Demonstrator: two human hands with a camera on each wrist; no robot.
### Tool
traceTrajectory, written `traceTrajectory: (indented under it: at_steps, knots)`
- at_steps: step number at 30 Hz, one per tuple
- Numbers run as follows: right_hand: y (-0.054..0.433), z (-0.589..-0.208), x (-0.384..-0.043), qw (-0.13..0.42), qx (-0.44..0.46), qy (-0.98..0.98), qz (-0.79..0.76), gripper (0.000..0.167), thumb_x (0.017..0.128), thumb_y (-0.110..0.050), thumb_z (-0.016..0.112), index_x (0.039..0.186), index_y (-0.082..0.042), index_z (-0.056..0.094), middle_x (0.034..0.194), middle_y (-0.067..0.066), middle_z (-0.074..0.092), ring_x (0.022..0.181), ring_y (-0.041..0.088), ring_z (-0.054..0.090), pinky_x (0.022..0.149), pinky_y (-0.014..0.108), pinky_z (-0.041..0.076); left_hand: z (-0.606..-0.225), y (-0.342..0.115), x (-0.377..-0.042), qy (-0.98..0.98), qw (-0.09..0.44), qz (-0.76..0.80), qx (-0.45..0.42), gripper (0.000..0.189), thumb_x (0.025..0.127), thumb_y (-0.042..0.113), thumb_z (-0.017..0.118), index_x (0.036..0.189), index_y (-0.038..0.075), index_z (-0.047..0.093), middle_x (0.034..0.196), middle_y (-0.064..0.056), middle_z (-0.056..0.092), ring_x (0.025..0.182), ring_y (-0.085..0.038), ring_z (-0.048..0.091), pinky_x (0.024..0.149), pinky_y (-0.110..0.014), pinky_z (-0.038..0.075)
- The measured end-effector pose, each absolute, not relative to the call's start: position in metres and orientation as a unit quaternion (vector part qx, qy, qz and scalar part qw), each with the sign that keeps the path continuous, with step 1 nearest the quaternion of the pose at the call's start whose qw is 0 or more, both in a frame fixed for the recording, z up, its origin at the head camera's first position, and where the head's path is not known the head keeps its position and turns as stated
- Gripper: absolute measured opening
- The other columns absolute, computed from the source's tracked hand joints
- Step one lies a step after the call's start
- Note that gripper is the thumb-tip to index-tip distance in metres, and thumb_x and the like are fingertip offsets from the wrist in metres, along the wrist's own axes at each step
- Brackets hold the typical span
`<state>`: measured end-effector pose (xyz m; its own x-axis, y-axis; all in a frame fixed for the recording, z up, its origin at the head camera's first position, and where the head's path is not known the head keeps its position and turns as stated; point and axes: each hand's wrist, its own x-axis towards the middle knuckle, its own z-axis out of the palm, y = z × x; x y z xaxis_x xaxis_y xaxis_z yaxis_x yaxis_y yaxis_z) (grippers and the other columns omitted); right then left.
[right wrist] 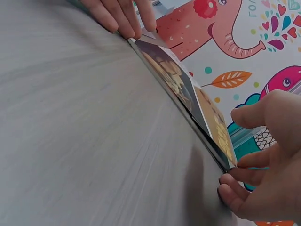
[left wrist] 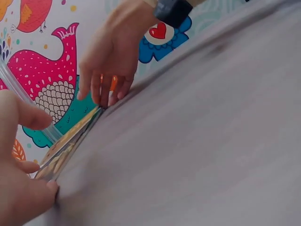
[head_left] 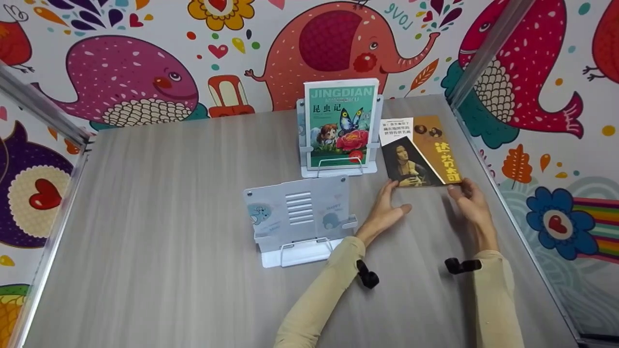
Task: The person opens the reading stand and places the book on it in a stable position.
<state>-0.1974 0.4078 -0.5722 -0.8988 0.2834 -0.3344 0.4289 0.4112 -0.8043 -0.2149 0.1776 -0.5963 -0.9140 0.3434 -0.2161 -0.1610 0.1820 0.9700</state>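
Observation:
A brown and white book (head_left: 420, 152) with a painted portrait on its cover lies on the table at the right. My left hand (head_left: 387, 212) touches its near left corner with the fingertips, the thumb held apart. At the near right corner, the fingertips of my right hand (head_left: 473, 205) touch the edge. In the right wrist view, the right thumb stands off the book (right wrist: 202, 110), and fingers of the left hand (right wrist: 123, 14) show at the far end. The left wrist view shows the book (left wrist: 70, 141) edge-on between both hands.
A green insect book (head_left: 341, 125) stands upright on a bookstand (head_left: 303, 135) at the back. Nearer, another pale blue bookstand (head_left: 300, 212) with a wire front holds no book, just left of my left forearm. Cartoon-printed walls (head_left: 242, 58) border the grey table (head_left: 169, 217).

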Motion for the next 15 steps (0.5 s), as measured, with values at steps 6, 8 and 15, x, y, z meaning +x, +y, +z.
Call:
traceTrajectory:
  at_steps: [6,8,15]
  knots:
    - [0.411,-0.559,-0.184,0.055,0.257,0.847,-0.462,0.076,0.103,-0.037,0.046,0.154,0.014,0.020,0.153,0.035,0.038,0.127,0.032,0.054,0.102,0.027,0.049,-0.582,0.176,-0.204,0.692,0.191,0.696,-0.004,0.063,0.089,0.015,0.071,0.147,0.010,0.046,0.151,-0.013,0.047,0.139,-0.028,0.048,0.115,-0.038,0.044]
    - [0.413,-0.556,-0.179,0.064,0.269,0.856,-0.436,0.074,0.103,-0.038,0.046,0.150,0.017,0.029,0.142,0.035,0.049,0.103,0.020,0.061,0.080,0.016,0.051,-0.578,0.175,-0.200,0.697,0.184,0.692,-0.024,0.058,0.091,0.017,0.070,0.144,0.007,0.048,0.141,-0.015,0.055,0.129,-0.027,0.056,0.109,-0.039,0.049]
    - [0.421,-0.555,-0.157,0.159,0.305,0.850,-0.399,0.062,0.101,-0.030,0.047,0.138,0.019,0.042,0.115,0.023,0.057,0.094,0.024,0.057,0.077,0.028,0.051,-0.573,0.165,-0.187,0.746,0.227,0.624,-0.057,0.051,0.101,0.019,0.057,0.144,-0.005,0.045,0.138,-0.022,0.056,0.128,-0.031,0.055,0.111,-0.044,0.046]
